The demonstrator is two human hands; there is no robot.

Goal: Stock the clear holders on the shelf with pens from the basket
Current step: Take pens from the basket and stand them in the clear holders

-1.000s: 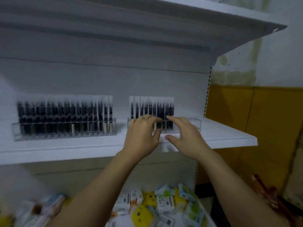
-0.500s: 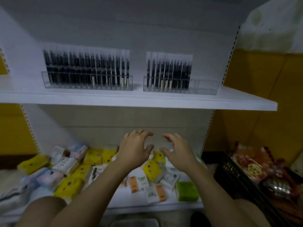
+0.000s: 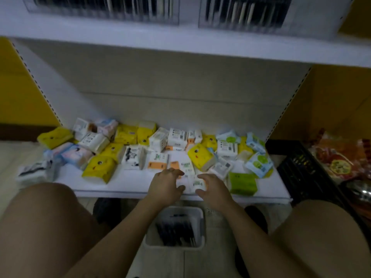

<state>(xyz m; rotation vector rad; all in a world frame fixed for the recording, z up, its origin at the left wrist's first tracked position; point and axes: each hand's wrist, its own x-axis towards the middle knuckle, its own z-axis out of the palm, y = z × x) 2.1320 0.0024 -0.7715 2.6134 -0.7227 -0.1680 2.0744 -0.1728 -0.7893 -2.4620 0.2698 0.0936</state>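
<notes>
While the fingers (image 3: 175, 173) of the left hand (image 3: 165, 187) and of the right hand (image 3: 213, 190) hung loosely curled and gripped nothing, both hands hovered side by side just beyond the basket (image 3: 174, 246). That white basket, on the floor between the person's knees, held a bundle of dark pens (image 3: 174, 230). Beyond the basket, tissue packs (image 3: 100, 167) littered the lower shelf (image 3: 124, 187). High above it, two clear holders (image 3: 100, 11) on the upper shelf (image 3: 180, 45) held upright pens, blurred. Right of the basket, a black crate (image 3: 301, 173) held snack packets (image 3: 339, 159).
</notes>
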